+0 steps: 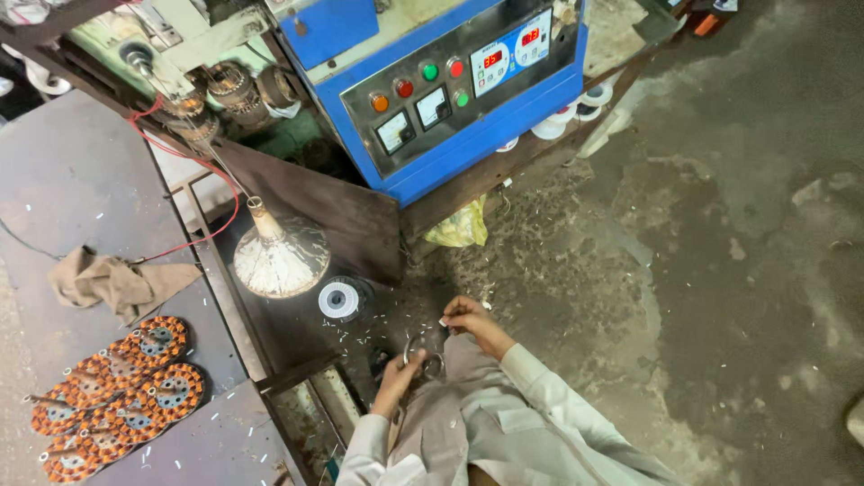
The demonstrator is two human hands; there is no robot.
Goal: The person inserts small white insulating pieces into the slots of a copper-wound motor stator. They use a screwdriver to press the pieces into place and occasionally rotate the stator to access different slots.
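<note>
Both hands, left hand (396, 382) and right hand (468, 317), pinched a small metal ring (423, 357) by its rim; it looked rigid, light, and probably slippery.

Both hands low over lap: left hand (397, 382) and right hand (472, 317) hold small metal ring part (423, 358) between them. Copper-wound round stator coils (117, 396) on grey desk (63, 180). White wire spool (339, 300) just beside pale cone funnel (281, 256).
</note>
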